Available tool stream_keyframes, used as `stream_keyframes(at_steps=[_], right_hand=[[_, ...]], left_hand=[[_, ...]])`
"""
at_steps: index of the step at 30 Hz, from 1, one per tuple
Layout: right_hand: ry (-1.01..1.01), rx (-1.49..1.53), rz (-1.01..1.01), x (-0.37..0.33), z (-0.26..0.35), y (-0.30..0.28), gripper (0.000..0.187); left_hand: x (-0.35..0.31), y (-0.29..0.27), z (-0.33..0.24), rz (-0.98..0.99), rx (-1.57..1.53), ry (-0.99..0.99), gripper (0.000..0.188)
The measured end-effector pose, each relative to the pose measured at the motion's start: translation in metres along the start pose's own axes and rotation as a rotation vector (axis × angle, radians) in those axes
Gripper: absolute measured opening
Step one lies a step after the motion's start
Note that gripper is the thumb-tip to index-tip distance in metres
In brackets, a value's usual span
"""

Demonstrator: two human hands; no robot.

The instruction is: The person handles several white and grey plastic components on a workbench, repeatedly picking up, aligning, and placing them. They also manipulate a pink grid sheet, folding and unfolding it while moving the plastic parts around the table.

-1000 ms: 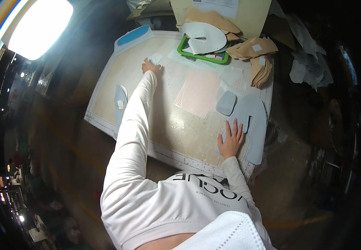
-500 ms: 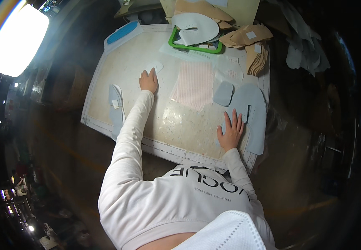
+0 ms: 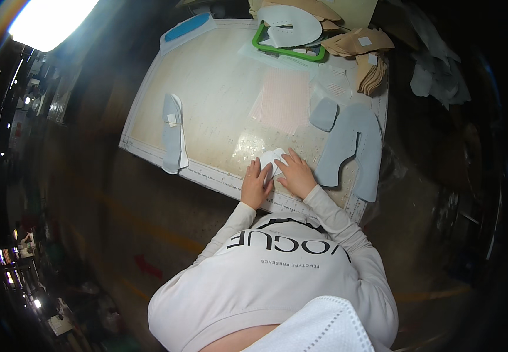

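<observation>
Two small white pieces [image 3: 272, 156], seemingly flat and overlapping, lie near the table's front edge between my hands. My left hand [image 3: 256, 185] rests at their left side, fingers stretched out and fingertips touching the white material. From the right, my right hand [image 3: 297, 175] reaches over them with spread fingers, its fingertips on their right part. Fingers cover part of the pieces, so their full outline is hidden. Just right of my right hand is a large grey curved cut piece [image 3: 356, 132] with a slit.
A white-topped table [image 3: 213, 76] carries pink-dotted sheets [image 3: 286, 97], a small grey rounded piece [image 3: 324, 114] and a grey-and-white stack [image 3: 173, 132] at left. Toward the back are a green basket [image 3: 289, 53], tan cut pieces [image 3: 371, 73] and a blue oval piece [image 3: 187, 26].
My left hand has come back from mid-table to the front edge, where white pieces now lie. My right hand has left the large grey piece and moved left to join it.
</observation>
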State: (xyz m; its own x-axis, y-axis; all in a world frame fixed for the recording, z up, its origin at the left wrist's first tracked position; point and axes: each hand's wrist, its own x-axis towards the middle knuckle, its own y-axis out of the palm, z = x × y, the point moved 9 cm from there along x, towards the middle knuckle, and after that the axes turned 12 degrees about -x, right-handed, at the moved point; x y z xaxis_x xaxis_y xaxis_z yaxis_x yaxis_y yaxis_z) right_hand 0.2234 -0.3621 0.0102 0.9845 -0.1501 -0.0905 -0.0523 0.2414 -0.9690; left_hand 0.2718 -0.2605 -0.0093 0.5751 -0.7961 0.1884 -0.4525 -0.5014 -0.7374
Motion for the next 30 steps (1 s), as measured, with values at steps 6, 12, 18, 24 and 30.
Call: stream_keyframes(at_steps=[6, 12, 18, 24, 30], right_hand=[[-0.063, 0.055, -0.142, 0.006, 0.014, 0.011, 0.072], [-0.101, 0.122, -0.163, 0.005, 0.016, 0.020, 0.048], [-0.033, 0.202, -0.167, -0.002, -0.003, 0.018, 0.036], [-0.237, 0.064, -0.413, -0.001, 0.011, 0.005, 0.036], [-0.108, 0.184, -0.163, 0.014, -0.008, 0.022, 0.043]], left_hand=[[-0.002, -0.044, 0.047, -0.199, -0.197, -0.292, 0.028], [-0.001, -0.054, 0.115, -0.479, -1.264, -0.739, 0.034], [0.015, -0.040, 0.094, -0.405, -1.323, -0.693, 0.042], [0.031, -0.022, 0.078, -0.348, -1.449, -0.623, 0.042], [0.032, -0.032, 0.092, -0.442, -1.310, -0.590, 0.034]])
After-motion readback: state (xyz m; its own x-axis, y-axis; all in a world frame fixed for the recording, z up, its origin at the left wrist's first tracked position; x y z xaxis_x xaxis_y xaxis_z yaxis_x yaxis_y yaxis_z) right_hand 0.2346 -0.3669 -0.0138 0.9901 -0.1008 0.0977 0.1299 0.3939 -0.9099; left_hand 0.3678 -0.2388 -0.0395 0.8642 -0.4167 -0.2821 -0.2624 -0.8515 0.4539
